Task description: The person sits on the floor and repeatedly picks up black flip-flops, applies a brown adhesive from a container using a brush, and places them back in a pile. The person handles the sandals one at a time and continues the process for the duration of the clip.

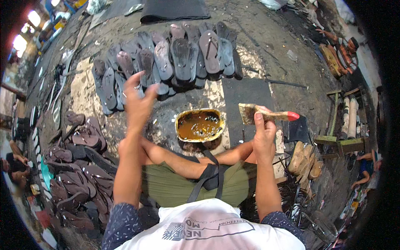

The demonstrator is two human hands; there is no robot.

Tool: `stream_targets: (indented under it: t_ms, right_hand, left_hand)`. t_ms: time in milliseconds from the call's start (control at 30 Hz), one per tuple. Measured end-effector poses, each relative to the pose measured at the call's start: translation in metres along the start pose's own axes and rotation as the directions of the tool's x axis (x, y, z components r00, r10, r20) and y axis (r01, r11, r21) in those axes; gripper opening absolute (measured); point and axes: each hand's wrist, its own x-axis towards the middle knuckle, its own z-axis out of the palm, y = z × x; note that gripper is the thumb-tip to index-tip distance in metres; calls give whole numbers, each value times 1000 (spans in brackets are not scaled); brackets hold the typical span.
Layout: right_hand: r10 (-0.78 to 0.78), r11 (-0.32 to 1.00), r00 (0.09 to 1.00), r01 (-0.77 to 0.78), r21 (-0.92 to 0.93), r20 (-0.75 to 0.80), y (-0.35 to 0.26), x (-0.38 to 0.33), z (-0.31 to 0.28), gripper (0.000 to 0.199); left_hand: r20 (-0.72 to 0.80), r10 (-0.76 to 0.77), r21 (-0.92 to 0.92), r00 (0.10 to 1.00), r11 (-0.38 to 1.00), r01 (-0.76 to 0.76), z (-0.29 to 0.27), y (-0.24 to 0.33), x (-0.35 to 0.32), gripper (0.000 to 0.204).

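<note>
My right hand (264, 132) is closed around a flat paintbrush (248, 113) with a red-tipped handle; its stained bristles point left. My left hand (140, 102) is raised, its fingers spread and empty, just in front of the rows of dark flip-flop soles (181, 58). Those soles lie side by side and overlapping, and one sandal among them (211, 48) shows a dark strap. Between my hands, before my crossed legs, sits a tub (177, 129) of brownish-yellow liquid that looks like glue. Neither hand touches the tub.
Dark strapped flip-flops (79, 179) are heaped at my left. A black mat (248, 96) lies beyond the brush, with a dark sheet (175, 10) farther back. Carved wooden blocks (302, 160) and a wooden rack (350, 145) stand right. Another person (346, 54) sits at the far right.
</note>
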Motion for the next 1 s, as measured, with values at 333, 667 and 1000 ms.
stream_targets:
  t_ms: [333, 667, 1000]
  right_hand:
    - [-23, 999, 981, 29, 27, -193, 10, -13, -74, 39]
    - [153, 985, 962, -130, 113, -228, 56, 13, -74, 37]
    - [58, 996, 985, -44, 83, -162, 44, 20, -75, 37]
  left_hand:
    - [344, -57, 402, 937, 911, -92, 307, 4, 37, 89]
    - [120, -497, -731, 860, 542, 415, 265, -36, 63, 50]
    - [279, -676, -790, 682, 241, 563, 311, -60, 48, 58]
